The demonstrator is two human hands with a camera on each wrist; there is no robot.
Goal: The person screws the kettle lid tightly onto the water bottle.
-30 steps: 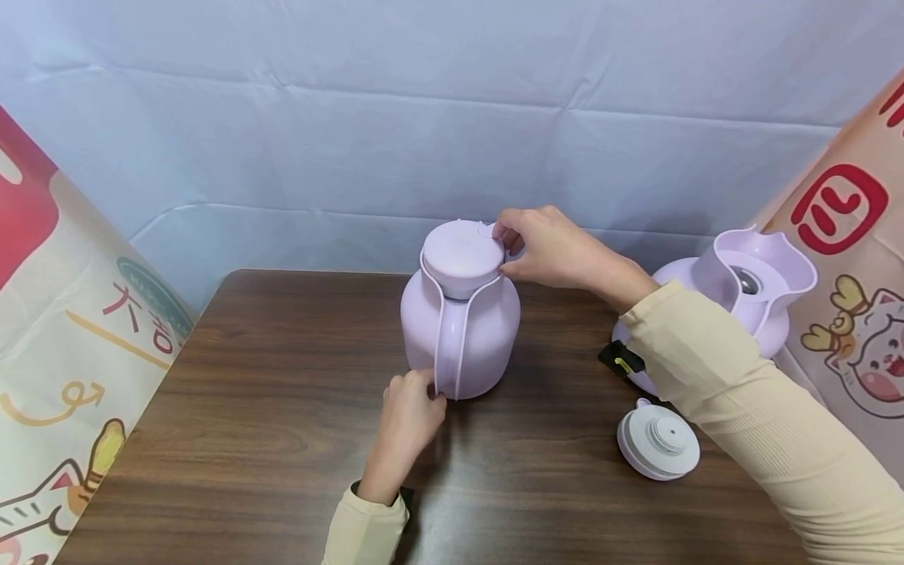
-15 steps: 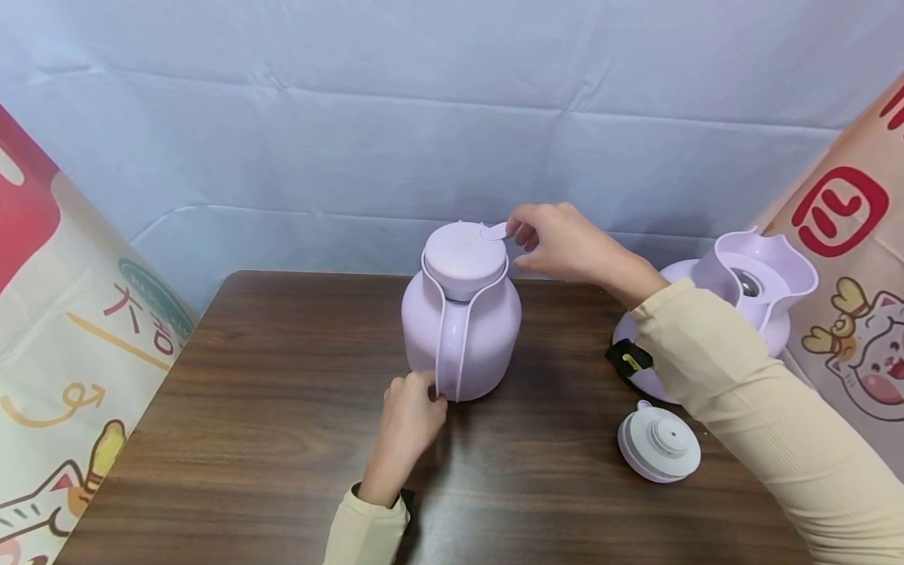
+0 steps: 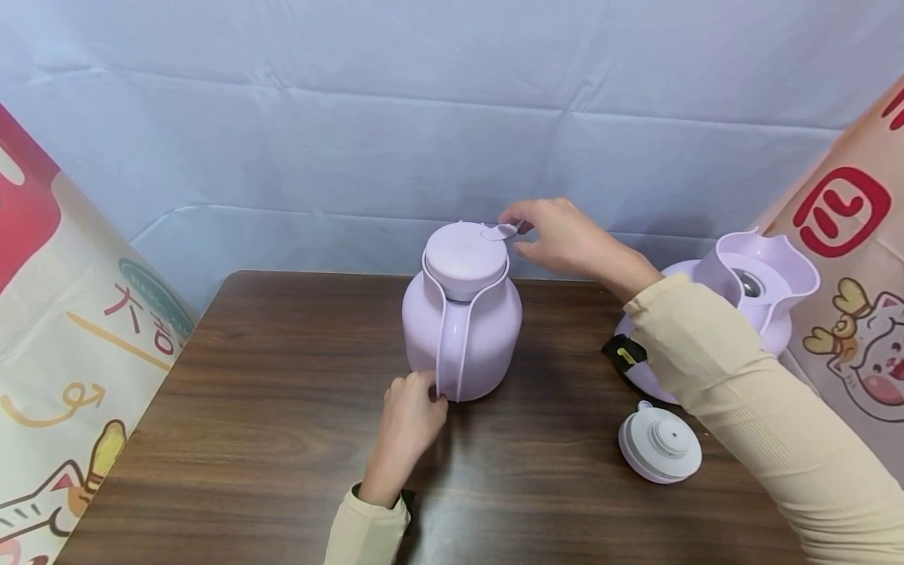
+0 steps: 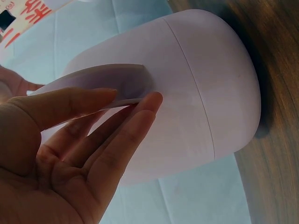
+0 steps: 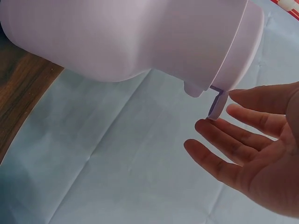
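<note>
Pitcher (image 3: 487,337), lilac and upright on the worktop (image 3: 282,377), is gripped low on its handle (image 3: 452,353) between the thumb and fingers of the left hand (image 3: 413,420). At the pitcher's lid (image 3: 462,247), a raised tab (image 3: 500,232) is held lightly between the thumb and fingertips of the right hand (image 3: 558,235). Right of the pitcher, a second pitcher (image 3: 777,337) is partly hidden by a sleeve (image 3: 713,377), with a round stopper (image 3: 657,451) set nearer.

On the brown wood-grain table (image 3: 282,392), a lidded, rounded lilac plastic jug (image 3: 487,337) stands before a pale-blue cloth backdrop (image 3: 353,141), with an open-topped lilac plastic jug (image 3: 727,278) to its right and a round white plastic lid (image 3: 660,446) in front of the latter.
</note>
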